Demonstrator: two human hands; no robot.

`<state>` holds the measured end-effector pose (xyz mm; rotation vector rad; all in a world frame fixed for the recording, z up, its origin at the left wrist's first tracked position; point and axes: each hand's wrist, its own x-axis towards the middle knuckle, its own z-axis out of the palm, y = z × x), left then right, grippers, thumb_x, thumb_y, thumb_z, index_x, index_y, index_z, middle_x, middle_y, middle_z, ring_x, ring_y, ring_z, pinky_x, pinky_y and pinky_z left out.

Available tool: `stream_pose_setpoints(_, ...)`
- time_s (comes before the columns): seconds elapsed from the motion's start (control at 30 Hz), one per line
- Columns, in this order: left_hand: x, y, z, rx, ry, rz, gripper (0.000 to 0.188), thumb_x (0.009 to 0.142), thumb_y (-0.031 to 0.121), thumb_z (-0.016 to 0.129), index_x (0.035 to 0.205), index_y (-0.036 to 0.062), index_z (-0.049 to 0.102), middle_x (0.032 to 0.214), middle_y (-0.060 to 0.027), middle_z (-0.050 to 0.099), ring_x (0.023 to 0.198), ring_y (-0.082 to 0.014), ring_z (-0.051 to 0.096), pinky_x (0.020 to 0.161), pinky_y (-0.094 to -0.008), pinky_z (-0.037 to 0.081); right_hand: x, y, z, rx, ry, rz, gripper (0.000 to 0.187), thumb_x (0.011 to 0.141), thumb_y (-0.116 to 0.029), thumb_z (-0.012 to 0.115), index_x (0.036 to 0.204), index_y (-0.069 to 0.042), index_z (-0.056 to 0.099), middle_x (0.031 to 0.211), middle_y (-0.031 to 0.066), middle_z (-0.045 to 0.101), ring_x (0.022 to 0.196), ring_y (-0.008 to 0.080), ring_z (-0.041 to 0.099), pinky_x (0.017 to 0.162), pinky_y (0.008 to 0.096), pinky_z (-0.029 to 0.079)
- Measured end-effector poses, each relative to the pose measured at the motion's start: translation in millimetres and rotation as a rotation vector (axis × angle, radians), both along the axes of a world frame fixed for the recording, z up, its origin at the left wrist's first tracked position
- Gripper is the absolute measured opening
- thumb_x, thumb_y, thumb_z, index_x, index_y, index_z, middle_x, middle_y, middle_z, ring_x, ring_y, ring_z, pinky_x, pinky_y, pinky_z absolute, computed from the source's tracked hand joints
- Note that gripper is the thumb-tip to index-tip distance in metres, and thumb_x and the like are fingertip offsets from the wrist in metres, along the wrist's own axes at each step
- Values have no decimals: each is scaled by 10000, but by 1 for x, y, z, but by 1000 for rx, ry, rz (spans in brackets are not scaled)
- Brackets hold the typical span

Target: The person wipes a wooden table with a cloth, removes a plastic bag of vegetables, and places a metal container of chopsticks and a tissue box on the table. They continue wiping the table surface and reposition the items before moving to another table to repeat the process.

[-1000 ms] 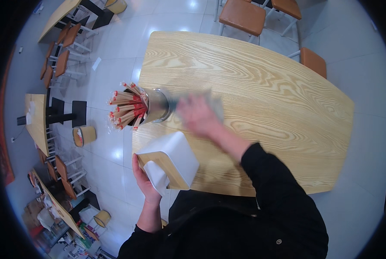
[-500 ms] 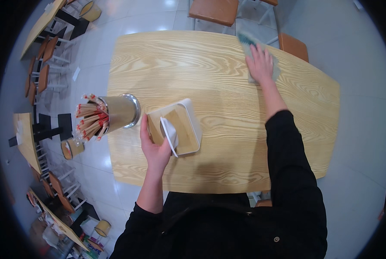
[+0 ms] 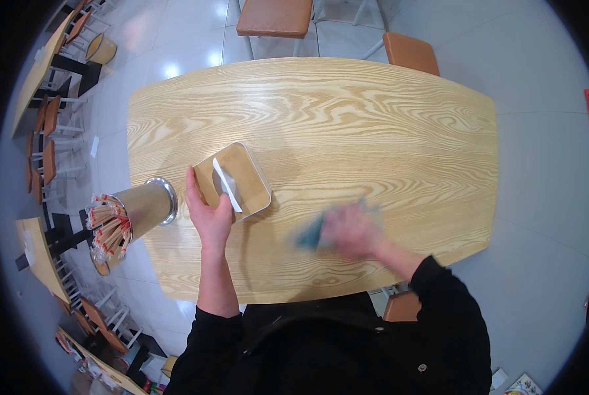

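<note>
My left hand (image 3: pixel 210 214) grips a square tissue box (image 3: pixel 245 168) with a wood-coloured top and a pale rim, thumb on the near side and fingers along its left edge. A white tissue (image 3: pixel 226 185) sticks up from its slot. To the left stands a tall metal holder (image 3: pixel 151 205) full of paper-wrapped chopsticks (image 3: pixel 113 227) with red ends. My right hand (image 3: pixel 352 229), blurred by motion, is over a grey-green cloth (image 3: pixel 309 234) on the near part of the wooden tabletop (image 3: pixel 373 131). The smear hides how its fingers lie.
Brown-seated stools stand past the far edge, one a stool (image 3: pixel 275 18) and another a stool (image 3: pixel 411 54). A further seat (image 3: pixel 402 307) shows by the near edge. Other tables and stools line the left side, with a yellow bin (image 3: pixel 101 49) on the tiled floor.
My right hand has swept the cloth from the far right of the table toward me and leftward. My left hand stays on the tissue box. The whole view has shifted.
</note>
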<state>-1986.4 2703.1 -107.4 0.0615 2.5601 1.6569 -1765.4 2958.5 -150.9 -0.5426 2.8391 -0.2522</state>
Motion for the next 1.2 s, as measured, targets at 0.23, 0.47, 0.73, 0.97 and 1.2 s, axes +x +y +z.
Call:
stream_pose_setpoints(0.23,22,-12,27,-48,271,219,633,839,60,631,1401,5,345,1386,-186,398,1227,-283,430,997,-365,376,-202,156,-24,128,390,-825,561,895,-370,508,1397,-135,419,1467,151,358,1363,398,277,1107,564,215)
stream_pose_setpoints(0.47,94,57,19,146,396,-471,335,712,-82,609,1036,0,585,1063,-197,598,973,-317,586,861,-385,469,35,-25,9,-231,-75,-153,466,818,-338,569,1263,-202,548,1390,131,456,1258,407,423,1031,607,319)
stream_pose_setpoints(0.73,96,164,-44,-638,289,-647,621,867,278,556,1395,5,380,1480,-223,317,1381,-418,252,1109,-559,167,-84,182,8,125,233,-854,603,866,-359,562,1395,-103,431,1475,142,356,1362,394,271,1101,548,219)
stream_pose_setpoints(0.97,97,183,-36,-930,103,-669,758,857,364,513,1471,9,247,1544,-214,185,1432,-404,124,1142,-535,49,-230,116,-14,-205,384,-314,494,866,-425,498,1263,-140,566,1386,99,473,1315,317,373,1123,511,211)
stream_pose_setpoints(1.2,98,185,-43,-1031,199,-661,767,835,345,497,1458,-31,254,1531,-239,204,1428,-410,140,1147,-520,58,-157,349,-18,-1,460,-699,459,866,-389,527,1246,-134,558,1345,98,505,1253,312,436,1087,460,282)
